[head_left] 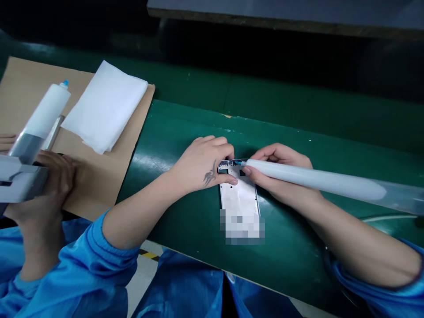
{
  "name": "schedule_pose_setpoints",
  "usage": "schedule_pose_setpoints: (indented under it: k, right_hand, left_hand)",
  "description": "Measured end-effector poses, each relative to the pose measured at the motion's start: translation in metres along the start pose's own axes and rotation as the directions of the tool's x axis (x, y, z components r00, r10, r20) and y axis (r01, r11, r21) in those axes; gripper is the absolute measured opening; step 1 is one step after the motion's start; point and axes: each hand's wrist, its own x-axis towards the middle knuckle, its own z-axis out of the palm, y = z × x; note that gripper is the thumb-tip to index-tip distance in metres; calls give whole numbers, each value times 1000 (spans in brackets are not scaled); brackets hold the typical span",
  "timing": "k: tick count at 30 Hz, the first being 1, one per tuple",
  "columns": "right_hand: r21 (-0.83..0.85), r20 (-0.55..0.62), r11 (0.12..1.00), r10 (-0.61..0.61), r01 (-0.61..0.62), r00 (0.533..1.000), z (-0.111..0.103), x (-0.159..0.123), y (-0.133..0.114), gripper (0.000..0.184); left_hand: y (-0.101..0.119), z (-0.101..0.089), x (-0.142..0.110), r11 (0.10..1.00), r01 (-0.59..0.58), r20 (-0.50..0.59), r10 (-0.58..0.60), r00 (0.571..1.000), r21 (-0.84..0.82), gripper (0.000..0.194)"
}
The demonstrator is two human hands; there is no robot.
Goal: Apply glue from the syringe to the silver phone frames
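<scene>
A silver phone frame [239, 196] lies flat on the green belt [298, 145]. My left hand [202, 164] is curled over the frame's top left corner, thumb and fingers pressing on it. My right hand [276, 170] grips the front end of a long white glue syringe [314, 181]. Its blue tip touches the frame's top edge between my two hands. The lower part of the frame is blurred out.
At the left, a co-worker's hand [54, 176] holds a second white dispenser [39, 121] over a brown cardboard sheet [99, 176]. A white cloth [106, 106] lies on that sheet. A dark raised shelf [285, 13] runs along the back.
</scene>
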Motion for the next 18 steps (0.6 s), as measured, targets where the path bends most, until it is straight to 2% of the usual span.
schedule_pose_setpoints:
  k: [4, 6, 8, 10, 13, 15, 16, 18]
  right_hand:
    - [31, -14, 1000, -4, 5, 1000, -1, -1, 5, 30]
    - [96, -44, 995, -21, 25, 999, -5, -6, 9, 27]
    - [188, -47, 978, -79, 87, 996, -11, -16, 14, 26]
    - [199, 18, 959, -211, 203, 977, -17, -26, 16, 38]
    - [52, 190, 904, -425, 424, 885, -21, -35, 17, 57]
    - [-46, 250, 871, -464, 489, 850, -18, -35, 17, 61]
    - [-91, 247, 872, -448, 481, 859, -16, -33, 17, 61]
    - [-190, 186, 900, -359, 392, 915, -11, -22, 20, 61]
  left_hand:
    - [1, 1, -1, 1000, 9, 6, -9, 1000, -11, 58]
    - [1, 2, -1, 1000, -2, -7, 2, 1000, -15, 60]
    - [-1, 2, -3, 1000, -11, -76, 10, 997, -9, 65]
    - [-6, 0, -5, 1000, 8, -216, -8, 976, 0, 67]
    - [-20, -5, -7, 994, 113, -435, -102, 895, 1, 53]
    - [-30, -7, -6, 987, 162, -507, -139, 851, 1, 43]
    - [-34, -8, -6, 986, 170, -522, -141, 841, 7, 41]
    - [-42, -9, -4, 985, 170, -545, -134, 828, 17, 39]
